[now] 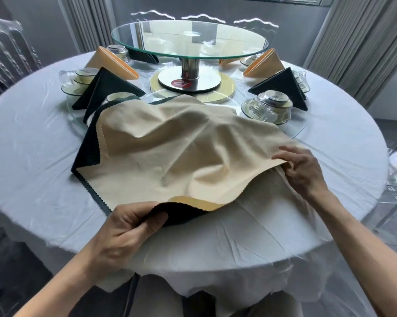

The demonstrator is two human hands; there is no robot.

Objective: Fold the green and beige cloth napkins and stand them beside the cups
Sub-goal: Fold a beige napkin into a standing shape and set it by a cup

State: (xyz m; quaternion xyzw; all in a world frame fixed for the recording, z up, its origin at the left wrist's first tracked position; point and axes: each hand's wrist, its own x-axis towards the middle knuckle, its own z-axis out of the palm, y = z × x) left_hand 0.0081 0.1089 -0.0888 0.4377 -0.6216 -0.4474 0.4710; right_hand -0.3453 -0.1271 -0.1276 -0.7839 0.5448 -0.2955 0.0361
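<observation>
Nearest the lens at lower centre, the left hand (126,227) pinches the near edge of the green napkin (87,145) under the beige napkin (170,152), both spread mid-frame on the white tablecloth (32,191). At centre right, the right hand (302,170) grips the beige napkin's lifted edge. Upturned cups (268,106) sit beyond.

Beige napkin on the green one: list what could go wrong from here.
1. The beige napkin lies rumpled and skewed on the green napkin; folded so, the edges may mismatch.
2. Its far edge lies close to the glass cups; a tug by the left hand or right hand could knock them.
</observation>
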